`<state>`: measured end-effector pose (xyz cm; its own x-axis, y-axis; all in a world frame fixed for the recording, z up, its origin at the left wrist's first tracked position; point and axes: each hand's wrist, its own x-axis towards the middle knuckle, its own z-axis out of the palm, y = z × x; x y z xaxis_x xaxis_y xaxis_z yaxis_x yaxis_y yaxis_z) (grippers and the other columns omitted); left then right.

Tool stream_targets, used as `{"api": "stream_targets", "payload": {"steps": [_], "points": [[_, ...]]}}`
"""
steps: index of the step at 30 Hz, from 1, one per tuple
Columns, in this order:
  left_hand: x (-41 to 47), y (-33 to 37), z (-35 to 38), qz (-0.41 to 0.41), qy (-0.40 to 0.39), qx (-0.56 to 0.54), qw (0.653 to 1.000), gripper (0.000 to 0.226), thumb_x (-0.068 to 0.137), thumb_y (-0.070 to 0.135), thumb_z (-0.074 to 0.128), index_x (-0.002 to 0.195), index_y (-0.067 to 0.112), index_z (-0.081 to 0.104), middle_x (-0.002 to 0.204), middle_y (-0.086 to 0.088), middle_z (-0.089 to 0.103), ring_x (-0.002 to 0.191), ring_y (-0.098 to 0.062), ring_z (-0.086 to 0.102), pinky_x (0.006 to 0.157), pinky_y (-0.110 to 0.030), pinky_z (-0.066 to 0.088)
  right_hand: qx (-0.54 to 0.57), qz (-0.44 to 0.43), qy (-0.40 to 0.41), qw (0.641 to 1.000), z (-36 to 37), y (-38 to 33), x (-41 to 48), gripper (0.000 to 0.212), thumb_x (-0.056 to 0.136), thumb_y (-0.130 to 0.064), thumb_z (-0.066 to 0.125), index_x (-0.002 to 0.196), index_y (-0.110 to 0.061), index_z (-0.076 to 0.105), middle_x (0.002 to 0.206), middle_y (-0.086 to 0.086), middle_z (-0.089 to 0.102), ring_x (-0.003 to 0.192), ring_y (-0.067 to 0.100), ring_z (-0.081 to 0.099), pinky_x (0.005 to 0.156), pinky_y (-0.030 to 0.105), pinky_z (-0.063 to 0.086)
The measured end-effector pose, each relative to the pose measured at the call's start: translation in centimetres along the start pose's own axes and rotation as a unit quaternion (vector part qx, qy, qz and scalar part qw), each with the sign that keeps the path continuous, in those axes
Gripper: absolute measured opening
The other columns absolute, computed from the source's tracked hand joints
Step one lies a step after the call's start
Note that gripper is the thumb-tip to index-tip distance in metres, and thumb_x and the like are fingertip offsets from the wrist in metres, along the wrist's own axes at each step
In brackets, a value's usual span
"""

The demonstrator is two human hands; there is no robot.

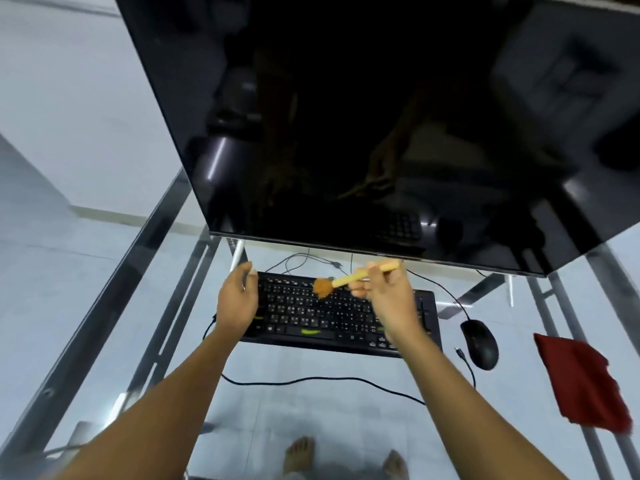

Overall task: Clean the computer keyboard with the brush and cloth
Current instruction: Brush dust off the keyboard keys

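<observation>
A black keyboard (311, 315) lies on the glass desk below the monitor. My right hand (384, 294) is shut on a brush (349, 279) with a pale wooden handle; its orange bristles touch the upper rows of keys near the middle. My left hand (239, 299) grips the keyboard's left end, thumb at the far corner. A dark red cloth (585, 379) lies on the desk at the far right, away from both hands.
A large dark monitor (363, 126) overhangs the back of the desk. A black mouse (479, 344) sits right of the keyboard, with cables trailing across the glass desk (311, 420). Metal frame bars run under the glass. Bare feet show below.
</observation>
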<state>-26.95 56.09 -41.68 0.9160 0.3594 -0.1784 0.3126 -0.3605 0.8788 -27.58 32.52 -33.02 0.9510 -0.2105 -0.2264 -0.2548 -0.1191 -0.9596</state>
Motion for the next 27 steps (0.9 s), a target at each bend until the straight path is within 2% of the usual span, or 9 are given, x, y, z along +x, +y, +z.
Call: {"api": "stream_targets", "payload": {"steps": [5,9,13,15,17,20,22,24,27], "points": [[-0.3,-0.9,0.3,-0.024,-0.02,-0.054,0.998,0.042,0.103,0.034,0.038,0.14,0.017,0.049,0.142,-0.002,0.05,0.132,-0.019,0.043,0.104,-0.023,0.028,-0.097,0.015,-0.151,0.984,4.4,2.2,-0.8,0.007,0.097,-0.013,0.054,0.1,-0.014,0.061,0.096,0.008,0.07,0.082,0.019,0.072,0.081,0.037,0.059],[0.4,-1.8,-0.1,-0.05,-0.035,-0.117,0.991,0.04,0.103,0.033,0.039,0.139,0.02,0.051,0.141,0.001,0.051,0.132,-0.017,0.044,0.115,-0.034,0.029,-0.211,-0.124,-0.042,0.969,4.5,1.7,-0.7,0.015,0.094,-0.01,0.056,0.097,-0.019,0.067,0.093,-0.005,0.068,0.078,0.003,0.063,0.073,0.012,0.049],[1.1,-2.3,-0.4,-0.069,-0.05,-0.147,0.985,0.038,0.103,0.032,0.04,0.137,0.022,0.053,0.139,0.004,0.054,0.13,-0.015,0.047,0.114,-0.039,0.032,-0.228,-0.051,-0.234,0.944,5.6,1.8,-2.0,0.018,0.095,-0.009,0.055,0.09,-0.021,0.067,0.084,-0.003,0.074,0.08,0.015,0.071,0.079,0.028,0.058],[1.3,-2.6,-0.7,-0.068,-0.071,-0.14,0.985,0.038,0.103,0.032,0.041,0.138,0.025,0.052,0.139,0.003,0.054,0.128,-0.016,0.048,0.113,-0.04,0.035,-0.263,-0.09,-0.158,0.948,5.8,1.9,-1.9,0.025,0.093,-0.013,0.059,0.081,-0.034,0.063,0.079,-0.018,0.068,0.068,0.002,0.061,0.065,0.011,0.049],[1.7,-3.1,-1.0,-0.063,-0.095,-0.121,0.986,0.038,0.103,0.022,0.042,0.139,0.028,0.05,0.137,-0.001,0.056,0.123,-0.022,0.054,0.107,-0.04,0.042,-0.247,-0.146,-0.084,0.954,5.8,1.9,-2.1,0.026,0.093,-0.012,0.059,0.08,-0.034,0.061,0.077,-0.018,0.063,0.064,0.002,0.054,0.059,0.009,0.04],[2.1,-3.6,-1.6,-0.05,-0.109,-0.097,0.988,0.045,0.1,0.004,0.042,0.139,0.025,0.051,0.137,-0.001,0.055,0.12,-0.021,0.056,0.1,-0.034,0.049,-0.234,-0.105,-0.205,0.945,6.5,2.3,-3.3,0.019,0.094,-0.01,0.056,0.085,-0.026,0.063,0.073,-0.019,0.071,0.068,0.016,0.061,0.063,0.025,0.053],[2.4,-3.8,-1.8,-0.052,-0.119,-0.094,0.987,0.046,0.099,0.002,0.042,0.138,0.025,0.052,0.137,-0.001,0.056,0.12,-0.02,0.057,0.099,-0.033,0.05,-0.249,-0.116,-0.187,0.943,6.6,2.6,-3.5,0.025,0.093,-0.012,0.059,0.082,-0.034,0.061,0.072,-0.019,0.069,0.068,0.011,0.063,0.061,0.015,0.048],[2.5,-4.0,-1.8,-0.057,-0.131,-0.101,0.984,0.046,0.099,0.003,0.043,0.137,0.028,0.052,0.136,0.0,0.056,0.121,-0.021,0.057,0.099,-0.034,0.05,-0.27,-0.16,-0.096,0.945,6.2,2.4,-3.1,0.029,0.092,-0.014,0.06,0.079,-0.04,0.058,0.076,-0.017,0.064,0.062,0.004,0.056,0.055,0.009,0.038],[2.7,-4.1,-1.8,-0.054,-0.125,-0.093,0.986,0.045,0.1,0.003,0.043,0.138,0.025,0.052,0.136,-0.001,0.056,0.121,-0.021,0.057,0.101,-0.038,0.049,-0.251,-0.126,-0.203,0.938,6.5,2.3,-3.0,0.02,0.094,-0.014,0.057,0.085,-0.03,0.064,0.072,-0.021,0.069,0.06,0.006,0.061,0.06,0.017,0.047]]}}
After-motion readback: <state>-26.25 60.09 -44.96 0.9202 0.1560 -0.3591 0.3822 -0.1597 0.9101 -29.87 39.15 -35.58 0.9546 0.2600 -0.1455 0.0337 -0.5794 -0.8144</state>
